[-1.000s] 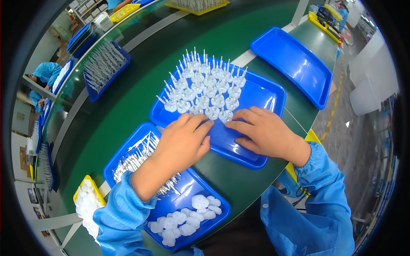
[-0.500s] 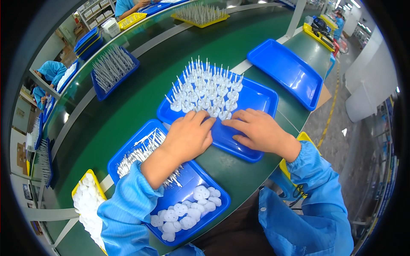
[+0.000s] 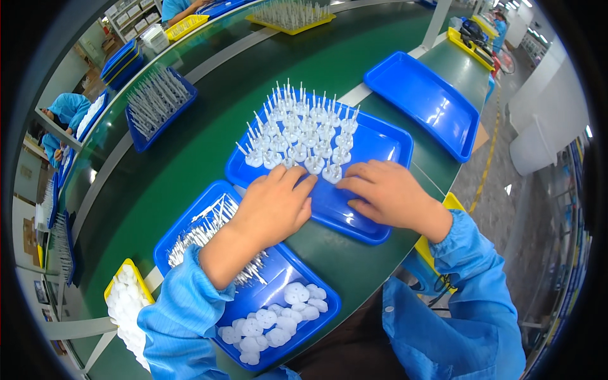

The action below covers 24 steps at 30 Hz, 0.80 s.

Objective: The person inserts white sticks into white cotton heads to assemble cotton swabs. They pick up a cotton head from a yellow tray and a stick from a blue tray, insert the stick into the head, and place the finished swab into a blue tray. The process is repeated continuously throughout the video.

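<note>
A: What is the biggest thing here?

B: The long green worktop point(image 3: 190, 145), curving away, with a shallow blue plastic tray point(image 3: 386, 142) near its front edge.

A: What stands in that tray?

B: Rows of small white plastic pieces with upright thin pins point(image 3: 297, 130), packed in its far half. The near half is bare blue.

A: And the hands?

B: The left hand point(image 3: 275, 206) lies palm down over the tray's near left rim, fingers point(image 3: 297, 183) close together and stretched flat toward the front row. The right hand point(image 3: 386, 193) lies on the tray floor just beside it, fingers point(image 3: 354, 174) slightly spread, tips at the nearest pin piece. I cannot tell whether either pinches anything.

A: Anything nearer?

B: A second blue tray point(image 3: 329, 304) under the left forearm, holding loose thin metal pins point(image 3: 202, 231) and round white plastic discs point(image 3: 272, 320).
</note>
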Tool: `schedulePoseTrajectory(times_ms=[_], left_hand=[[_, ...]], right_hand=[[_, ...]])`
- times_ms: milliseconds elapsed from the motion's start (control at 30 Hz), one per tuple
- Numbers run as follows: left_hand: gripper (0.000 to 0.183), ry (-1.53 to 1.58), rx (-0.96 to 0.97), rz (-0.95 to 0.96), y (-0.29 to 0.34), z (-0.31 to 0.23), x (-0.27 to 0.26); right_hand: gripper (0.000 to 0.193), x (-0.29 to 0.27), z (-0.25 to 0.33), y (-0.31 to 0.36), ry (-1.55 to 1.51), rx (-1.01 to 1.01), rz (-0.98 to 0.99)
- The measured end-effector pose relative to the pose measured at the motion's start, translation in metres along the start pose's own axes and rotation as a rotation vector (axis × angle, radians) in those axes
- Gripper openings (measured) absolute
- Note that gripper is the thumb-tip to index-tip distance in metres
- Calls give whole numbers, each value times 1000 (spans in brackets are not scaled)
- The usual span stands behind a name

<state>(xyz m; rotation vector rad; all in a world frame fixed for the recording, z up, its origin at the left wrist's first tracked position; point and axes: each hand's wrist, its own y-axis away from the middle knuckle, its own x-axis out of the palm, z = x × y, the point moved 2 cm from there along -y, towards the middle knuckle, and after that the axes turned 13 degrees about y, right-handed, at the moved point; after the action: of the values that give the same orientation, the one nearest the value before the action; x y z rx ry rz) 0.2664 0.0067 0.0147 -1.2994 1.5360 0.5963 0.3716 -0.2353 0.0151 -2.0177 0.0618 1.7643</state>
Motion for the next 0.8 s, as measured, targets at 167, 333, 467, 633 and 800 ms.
schedulePoseTrajectory(times_ms=[167,333,467,633,800], left_hand=[[43,-13,9,25,-3,0,0],[44,-12,-23,75,0,-5,-7],[44,-58,7,54,20,-25,-31],[46,-136,-111,0,97,-56,-86],[43,-137,-495,-230,209,-109,-116]], right_hand=[[21,7,-35,-2,-57,82,-2],[18,17,-44,-16,-52,99,-60],[15,23,-59,-15,-90,115,-65],[10,6,-51,-11,-185,135,-115],[12,-52,18,37,-133,-136,-267]])
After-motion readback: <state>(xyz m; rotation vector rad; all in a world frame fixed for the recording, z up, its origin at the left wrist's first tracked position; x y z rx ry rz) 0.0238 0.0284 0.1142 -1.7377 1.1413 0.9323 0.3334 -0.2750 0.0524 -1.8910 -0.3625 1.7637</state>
